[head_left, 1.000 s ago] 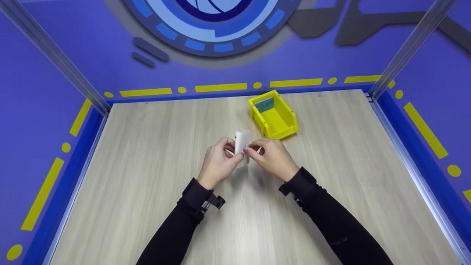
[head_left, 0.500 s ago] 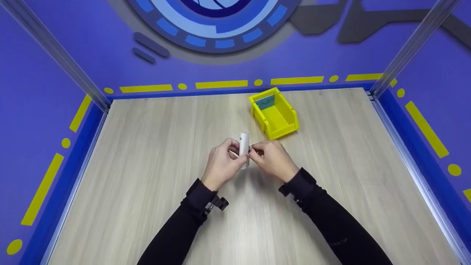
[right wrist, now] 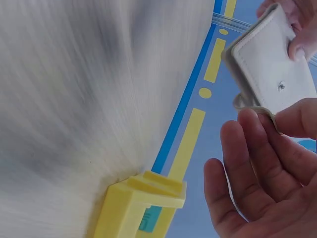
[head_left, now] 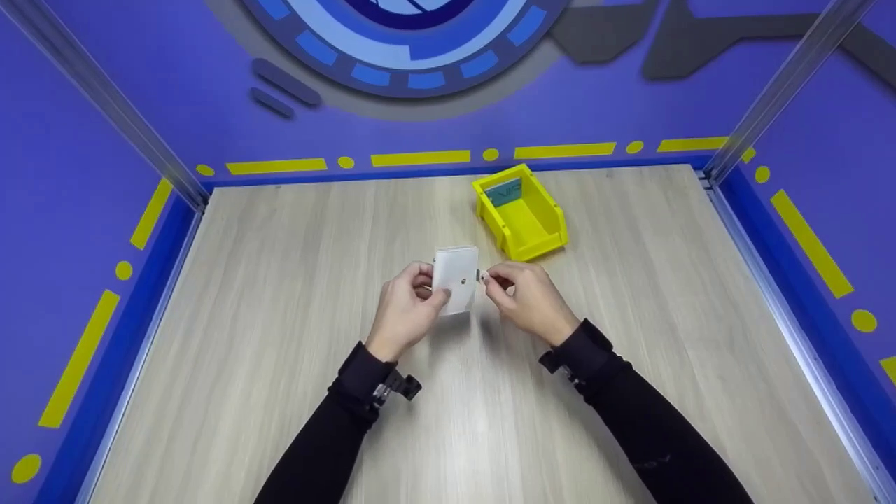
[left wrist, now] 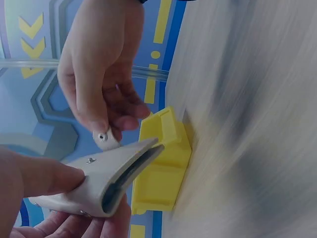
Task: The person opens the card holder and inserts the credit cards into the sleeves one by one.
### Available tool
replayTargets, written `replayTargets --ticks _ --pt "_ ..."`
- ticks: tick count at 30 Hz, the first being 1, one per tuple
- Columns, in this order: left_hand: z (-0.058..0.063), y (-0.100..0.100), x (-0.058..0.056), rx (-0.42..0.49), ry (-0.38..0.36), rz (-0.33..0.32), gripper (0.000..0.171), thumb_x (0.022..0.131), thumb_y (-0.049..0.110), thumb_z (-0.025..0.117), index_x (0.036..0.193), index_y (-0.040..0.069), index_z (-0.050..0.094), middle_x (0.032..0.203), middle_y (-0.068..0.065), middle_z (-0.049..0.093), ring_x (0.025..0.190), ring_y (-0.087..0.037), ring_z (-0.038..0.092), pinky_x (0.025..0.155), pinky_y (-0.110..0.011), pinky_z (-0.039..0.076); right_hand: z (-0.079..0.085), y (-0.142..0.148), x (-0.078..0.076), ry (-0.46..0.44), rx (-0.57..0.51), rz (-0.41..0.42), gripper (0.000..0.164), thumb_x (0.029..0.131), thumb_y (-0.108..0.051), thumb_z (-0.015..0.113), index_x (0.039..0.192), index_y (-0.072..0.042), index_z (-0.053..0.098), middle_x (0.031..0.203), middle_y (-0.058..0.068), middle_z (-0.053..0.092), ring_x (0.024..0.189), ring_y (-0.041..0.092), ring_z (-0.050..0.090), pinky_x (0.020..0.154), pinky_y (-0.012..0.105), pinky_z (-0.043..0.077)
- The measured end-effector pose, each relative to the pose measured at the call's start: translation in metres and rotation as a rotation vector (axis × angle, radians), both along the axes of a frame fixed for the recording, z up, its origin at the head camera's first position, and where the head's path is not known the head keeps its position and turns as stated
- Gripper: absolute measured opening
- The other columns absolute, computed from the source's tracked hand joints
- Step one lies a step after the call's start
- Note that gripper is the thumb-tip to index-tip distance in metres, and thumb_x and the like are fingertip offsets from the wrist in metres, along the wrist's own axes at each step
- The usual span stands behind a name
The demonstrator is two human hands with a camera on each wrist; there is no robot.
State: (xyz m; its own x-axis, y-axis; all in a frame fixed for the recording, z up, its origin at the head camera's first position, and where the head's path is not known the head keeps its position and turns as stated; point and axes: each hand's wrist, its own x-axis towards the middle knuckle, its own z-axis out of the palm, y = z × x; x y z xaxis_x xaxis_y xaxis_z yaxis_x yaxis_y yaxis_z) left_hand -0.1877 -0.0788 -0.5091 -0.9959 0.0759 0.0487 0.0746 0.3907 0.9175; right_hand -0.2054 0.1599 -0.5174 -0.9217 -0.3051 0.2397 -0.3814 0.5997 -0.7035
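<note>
A white wallet (head_left: 455,269) with a snap stud (right wrist: 282,86) on its broad face is held up over the table. My left hand (head_left: 406,311) grips its left side, thumb on the front and fingers behind. My right hand (head_left: 532,299) pinches the end of the wallet's short strap (left wrist: 104,141) between thumb and forefinger. That strap stands out from the wallet's right edge, apart from the stud, and a small metal snap shows on it. The left wrist view looks into the wallet's open end, where a dark interior shows.
A yellow bin (head_left: 537,250) stands on the wooden table (head_left: 294,280) just beyond my right hand. Inside, a green card (head_left: 504,194) with lettering leans at its back. Blue walls (head_left: 392,136) with metal corner posts enclose the table.
The wallet was turned nearly edge-on half a second ago; now its broad face and stud face the head camera. My left hand has shifted slightly left, and the right keeps pinching the strap.
</note>
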Motion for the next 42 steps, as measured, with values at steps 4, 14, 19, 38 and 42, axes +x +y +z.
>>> replayTargets --ticks 4,14,19,38,42 --pt "0.003 -0.009 -0.002 0.067 -0.046 -0.002 0.023 0.094 0.006 0.079 0.116 0.004 0.071 0.105 -0.013 0.081 0.092 -0.022 0.075 0.083 -0.032 0.061 0.005 0.008 -0.004 -0.019 -0.009 -0.029 0.020 0.106 -0.013 0.064 0.109 -0.003 0.081 0.100 0.010 0.080 0.089 0.020 0.073 0.086 0.044 0.064" --pt "-0.004 -0.014 0.001 0.163 -0.173 -0.060 0.020 0.097 0.000 0.073 0.116 0.002 0.070 0.109 -0.014 0.081 0.096 -0.022 0.074 0.082 -0.030 0.059 0.004 0.007 -0.007 -0.159 -0.061 0.069 0.029 0.111 -0.022 0.065 0.131 -0.005 0.077 0.120 0.010 0.081 0.100 0.024 0.073 0.091 0.043 0.062" --pt "-0.008 -0.013 -0.001 0.157 -0.177 -0.066 0.022 0.099 0.000 0.070 0.121 0.002 0.070 0.114 -0.016 0.081 0.101 -0.025 0.075 0.086 -0.033 0.060 0.006 0.005 -0.005 -0.192 -0.087 0.125 0.027 0.111 -0.022 0.067 0.130 -0.006 0.078 0.119 0.008 0.081 0.097 0.021 0.075 0.088 0.043 0.062" --pt "-0.010 -0.011 0.006 0.069 -0.135 -0.145 0.043 0.104 0.006 0.065 0.146 0.002 0.068 0.126 -0.017 0.079 0.115 -0.028 0.074 0.102 -0.045 0.060 0.010 0.003 -0.001 -0.265 -0.103 0.210 0.015 0.111 -0.014 0.063 0.113 -0.009 0.077 0.100 0.007 0.078 0.093 0.030 0.073 0.088 0.041 0.060" --pt "-0.010 -0.010 0.006 0.047 -0.120 -0.139 0.048 0.104 0.007 0.063 0.151 0.001 0.064 0.129 -0.018 0.078 0.118 -0.029 0.074 0.103 -0.047 0.059 0.010 0.003 0.000 -0.290 -0.129 0.225 0.017 0.112 -0.015 0.063 0.119 -0.010 0.078 0.105 0.006 0.079 0.094 0.023 0.074 0.088 0.038 0.061"
